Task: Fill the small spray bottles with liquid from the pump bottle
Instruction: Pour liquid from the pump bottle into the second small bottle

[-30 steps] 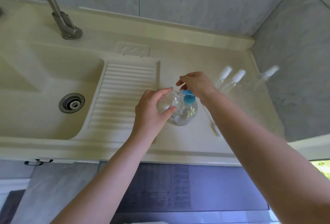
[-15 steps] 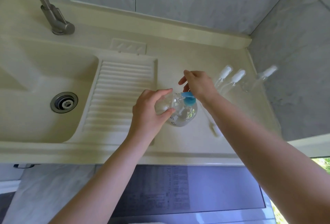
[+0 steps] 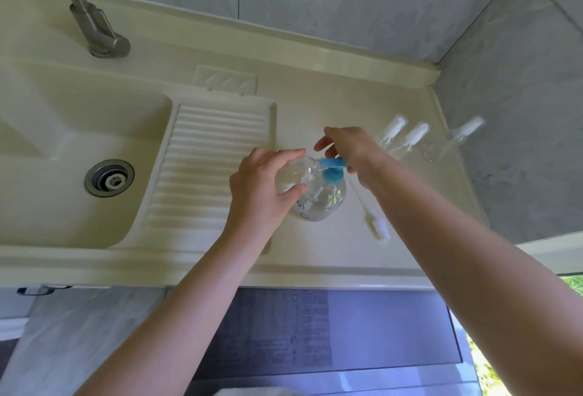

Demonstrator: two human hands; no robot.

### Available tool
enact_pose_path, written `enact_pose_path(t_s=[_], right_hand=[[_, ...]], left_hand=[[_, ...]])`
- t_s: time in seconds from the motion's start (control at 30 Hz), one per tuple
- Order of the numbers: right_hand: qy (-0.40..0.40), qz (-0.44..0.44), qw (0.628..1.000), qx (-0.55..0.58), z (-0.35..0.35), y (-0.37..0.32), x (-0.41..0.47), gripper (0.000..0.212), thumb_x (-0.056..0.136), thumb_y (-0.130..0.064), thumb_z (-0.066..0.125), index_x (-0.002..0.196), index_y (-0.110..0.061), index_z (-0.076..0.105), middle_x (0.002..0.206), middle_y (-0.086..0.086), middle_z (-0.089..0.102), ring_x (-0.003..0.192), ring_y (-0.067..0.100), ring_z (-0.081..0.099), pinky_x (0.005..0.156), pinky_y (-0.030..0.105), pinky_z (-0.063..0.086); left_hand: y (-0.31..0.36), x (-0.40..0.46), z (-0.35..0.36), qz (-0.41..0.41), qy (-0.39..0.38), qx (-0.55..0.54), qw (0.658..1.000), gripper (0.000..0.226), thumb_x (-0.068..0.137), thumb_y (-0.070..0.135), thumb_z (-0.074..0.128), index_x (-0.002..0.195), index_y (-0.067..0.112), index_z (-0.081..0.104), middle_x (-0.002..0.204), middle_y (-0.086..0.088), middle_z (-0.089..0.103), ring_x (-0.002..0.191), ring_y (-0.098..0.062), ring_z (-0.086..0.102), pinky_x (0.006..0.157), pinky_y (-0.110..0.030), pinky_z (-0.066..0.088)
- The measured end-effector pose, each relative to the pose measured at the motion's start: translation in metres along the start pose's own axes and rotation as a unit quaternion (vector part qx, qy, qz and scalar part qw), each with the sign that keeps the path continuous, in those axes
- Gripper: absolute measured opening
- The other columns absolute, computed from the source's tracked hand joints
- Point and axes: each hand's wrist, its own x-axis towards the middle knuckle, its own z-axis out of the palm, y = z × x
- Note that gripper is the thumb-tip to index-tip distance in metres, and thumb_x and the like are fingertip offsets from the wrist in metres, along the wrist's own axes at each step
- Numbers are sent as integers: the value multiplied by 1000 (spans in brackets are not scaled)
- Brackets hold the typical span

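Little has moved since earlier: left hand still grips a clear small bottle, tilted, mouth at the blue pump nozzle. Right hand rests on the pump head, grip narrow. Pump bottle holds clear liquid; three capped spray bottles stand beyond on the table.

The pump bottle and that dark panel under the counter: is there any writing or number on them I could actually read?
No text is readable.
Pump bottle: small dark marks, perhaps symbols, on its near side, too small to read.
Dark panel below the counter: rows of fine print, too blurred to read.
Small spray bottles: no writing visible.
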Motion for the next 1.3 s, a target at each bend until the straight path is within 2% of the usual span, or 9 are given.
enact_pose_path(t_s=[0.1,0.23,0.33,0.43,0.63,0.87,0.97,1.13,1.3], right_hand=[[65,-43,994,-73,7,8,1,40,97,-28,38,69,-23,65,75,1,62,76,22,57,71,31,46],[147,-55,979,-130,13,17,-2,40,96,-34,31,73,-25,62,86,5,66,84,30,59,71,34,44],[103,-44,990,-85,7,13,5,43,97,-38,33,72,-24,65,81,3,66,83,26,61,78,35,49],[47,-35,998,-19,2,5,9,41,98,-31,39,68,-22,65,69,1,61,78,23,58,75,31,46],[144,-41,981,-122,15,17,0,36,96,-33,32,81,-24,63,91,6,65,88,30,59,76,36,47],[52,-18,998,-25,5,6,8,37,99,-27,38,72,-20,62,72,-1,59,83,23,57,85,33,47],[85,-33,993,-70,10,10,5,34,97,-27,36,77,-22,63,82,3,63,89,26,61,82,35,48],[112,-32,989,-89,14,16,1,38,92,-38,27,93,-20,60,98,7,65,94,32,61,90,44,50],[49,-13,999,-8,5,8,6,35,100,-32,37,106,-10,63,78,-1,61,91,24,59,91,35,46]], left_hand=[[-1,1,1,1,-1,1,1000,57,72,22,84,122,40,65,103,9,55,102,-16,59,93,-47,48],[2,4,3,-5,1,28,1000,57,70,23,84,121,41,65,104,6,56,103,-18,59,93,-47,47],[4,3,1,-6,1,29,1000,57,71,23,84,121,42,65,105,8,55,104,-16,58,93,-46,47],[5,4,-1,-4,10,37,999,56,72,24,84,121,42,65,105,7,55,104,-17,58,93,-46,46],[4,6,1,-16,-3,53,998,56,72,23,83,121,43,65,106,8,54,106,-16,56,96,-45,45],[6,6,-2,-13,-4,30,999,56,73,24,83,122,43,64,106,8,54,107,-15,56,97,-45,45],[6,7,-1,-17,-5,32,999,56,72,24,83,121,44,64,106,9,54,106,-15,56,96,-45,45],[4,7,2,-22,-5,29,999,57,71,23,83,121,44,65,105,8,55,106,-16,57,95,-45,46],[5,7,-1,-18,-9,28,999,56,72,25,83,122,44,64,106,9,56,106,-16,56,97,-44,45]])
